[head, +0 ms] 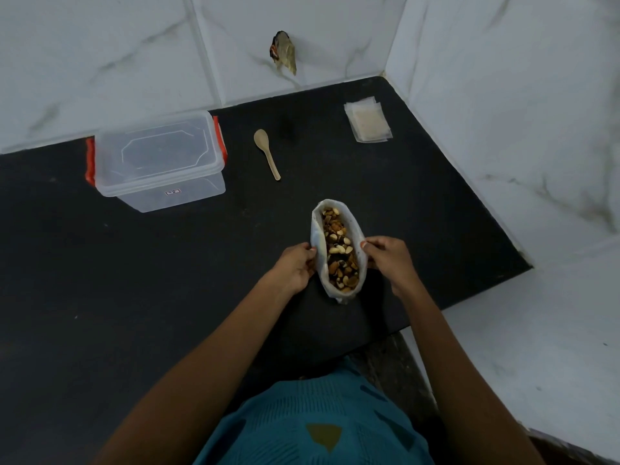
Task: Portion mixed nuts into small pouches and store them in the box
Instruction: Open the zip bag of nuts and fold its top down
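A white plastic bag (pixel 318 229) stands open on the black counter, full of mixed nuts (pixel 339 250). My left hand (pixel 295 268) pinches the bag's left rim and my right hand (pixel 389 260) pinches its right rim, holding the mouth spread. A clear plastic box (pixel 157 162) with its lid on and orange-red latches sits at the back left. Between the box and the far corner lies a wooden spoon (pixel 266 152), bowl pointing away from me. A stack of small clear pouches (pixel 368 120) lies flat at the back right.
The black counter (pixel 134 280) ends at marble-tiled walls behind and to the right, and its right edge drops off near my right arm. A capped pipe stub (pixel 284 52) sticks out of the back wall.
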Demonstrator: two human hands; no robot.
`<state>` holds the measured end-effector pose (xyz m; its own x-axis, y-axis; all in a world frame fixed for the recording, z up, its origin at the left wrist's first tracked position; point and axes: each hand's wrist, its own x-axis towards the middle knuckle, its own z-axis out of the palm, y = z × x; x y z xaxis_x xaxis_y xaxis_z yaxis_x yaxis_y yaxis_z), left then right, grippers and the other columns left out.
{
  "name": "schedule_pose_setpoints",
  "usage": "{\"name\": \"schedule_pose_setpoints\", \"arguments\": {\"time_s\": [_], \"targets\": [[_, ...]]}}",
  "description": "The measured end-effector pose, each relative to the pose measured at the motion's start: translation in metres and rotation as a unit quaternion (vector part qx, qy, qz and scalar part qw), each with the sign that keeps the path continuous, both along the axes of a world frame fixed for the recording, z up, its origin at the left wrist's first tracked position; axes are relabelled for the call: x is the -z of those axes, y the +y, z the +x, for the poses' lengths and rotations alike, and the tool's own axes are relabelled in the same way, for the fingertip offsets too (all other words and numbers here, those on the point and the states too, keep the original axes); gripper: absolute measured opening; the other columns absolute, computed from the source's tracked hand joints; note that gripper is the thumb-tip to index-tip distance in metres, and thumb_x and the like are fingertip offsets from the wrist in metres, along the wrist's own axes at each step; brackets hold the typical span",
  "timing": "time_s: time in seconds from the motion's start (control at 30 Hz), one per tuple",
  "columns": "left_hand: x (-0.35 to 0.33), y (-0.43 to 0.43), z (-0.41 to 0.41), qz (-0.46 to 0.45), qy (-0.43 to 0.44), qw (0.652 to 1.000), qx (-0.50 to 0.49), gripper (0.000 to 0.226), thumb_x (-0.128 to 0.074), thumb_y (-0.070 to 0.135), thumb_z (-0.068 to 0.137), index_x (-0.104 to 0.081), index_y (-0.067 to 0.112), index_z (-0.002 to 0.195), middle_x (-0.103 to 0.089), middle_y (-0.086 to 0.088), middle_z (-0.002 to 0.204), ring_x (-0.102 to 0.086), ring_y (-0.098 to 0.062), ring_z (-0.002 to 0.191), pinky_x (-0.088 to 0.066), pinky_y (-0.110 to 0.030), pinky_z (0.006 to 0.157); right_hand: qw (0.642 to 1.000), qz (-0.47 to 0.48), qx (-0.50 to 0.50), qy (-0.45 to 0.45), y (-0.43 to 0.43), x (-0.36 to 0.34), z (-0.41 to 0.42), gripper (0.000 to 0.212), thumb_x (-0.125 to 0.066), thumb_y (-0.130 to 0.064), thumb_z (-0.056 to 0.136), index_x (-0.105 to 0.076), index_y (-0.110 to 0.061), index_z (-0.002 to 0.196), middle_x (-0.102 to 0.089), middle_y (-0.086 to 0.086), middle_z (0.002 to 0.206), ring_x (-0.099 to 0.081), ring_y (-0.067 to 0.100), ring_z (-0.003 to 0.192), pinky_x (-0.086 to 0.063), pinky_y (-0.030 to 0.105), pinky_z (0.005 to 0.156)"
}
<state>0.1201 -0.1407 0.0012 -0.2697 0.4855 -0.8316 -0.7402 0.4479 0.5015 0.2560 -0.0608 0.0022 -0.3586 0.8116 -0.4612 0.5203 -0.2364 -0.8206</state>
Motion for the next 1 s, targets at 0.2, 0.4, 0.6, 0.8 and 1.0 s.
{"name": "schedule_pose_setpoints", "arguments": {"time_s": [0.2, 0.4, 0.6, 0.8, 1.0], "targets": [[0.011, -0.001, 0.007, -0.005, 0.276, 0.951, 0.14, 0.031, -0.058, 0.028, 0.088, -0.039, 0.015, 0.108, -0.05, -0.007, 0.115, -0.054, -0.017, 0.101, -0.049, -0.035, 0.088, 0.999, 0.024, -0.014, -0.016, -0.001, 0.001, -0.003, 0.02, -0.055, -0.013, 0.09, -0.064, -0.007, 0.107, -0.064, 0.005, 0.099, -0.063, 0.014, 0.089, -0.053, 0.022, 0.071], [0.012, -0.001, 0.003, 0.017, 0.437, 0.879, 0.189, 0.026, -0.06, 0.013, 0.085, -0.039, 0.014, 0.1, -0.049, 0.004, 0.089, -0.055, -0.013, 0.086, -0.05, -0.026, 0.071, 0.996, 0.065, -0.041, -0.051, 0.002, 0.0, -0.004, 0.018, -0.057, -0.012, 0.088, -0.065, -0.007, 0.104, -0.065, 0.005, 0.098, -0.063, 0.014, 0.087, -0.054, 0.025, 0.074], [0.012, -0.004, -0.001, 0.024, 0.493, 0.847, 0.199, 0.01, -0.053, 0.007, 0.089, -0.048, 0.015, 0.085, -0.052, 0.007, 0.077, -0.054, -0.009, 0.073, -0.046, -0.019, 0.061, 0.992, 0.104, -0.017, -0.071, 0.007, -0.002, -0.002, 0.019, -0.058, -0.01, 0.087, -0.063, -0.007, 0.106, -0.063, 0.004, 0.101, -0.059, 0.013, 0.09, -0.052, 0.027, 0.079], [0.013, -0.002, 0.003, 0.044, 0.456, 0.863, 0.211, 0.01, -0.054, 0.006, 0.089, -0.059, 0.015, 0.091, -0.06, 0.002, 0.095, -0.058, -0.009, 0.09, -0.051, -0.028, 0.081, 0.99, 0.116, -0.044, -0.066, 0.009, -0.005, -0.004, 0.02, -0.059, -0.008, 0.087, -0.063, -0.006, 0.106, -0.061, 0.001, 0.098, -0.058, 0.011, 0.089, -0.052, 0.03, 0.083], [0.011, -0.003, 0.003, 0.052, 0.407, 0.884, 0.225, 0.012, -0.058, 0.006, 0.087, -0.057, 0.013, 0.096, -0.059, -0.002, 0.105, -0.059, -0.016, 0.1, -0.052, -0.035, 0.087, 0.992, 0.09, -0.061, -0.072, 0.012, 0.0, -0.002, 0.023, -0.06, -0.011, 0.087, -0.061, -0.006, 0.11, -0.063, 0.006, 0.106, -0.058, 0.012, 0.091, -0.052, 0.029, 0.08]]}}
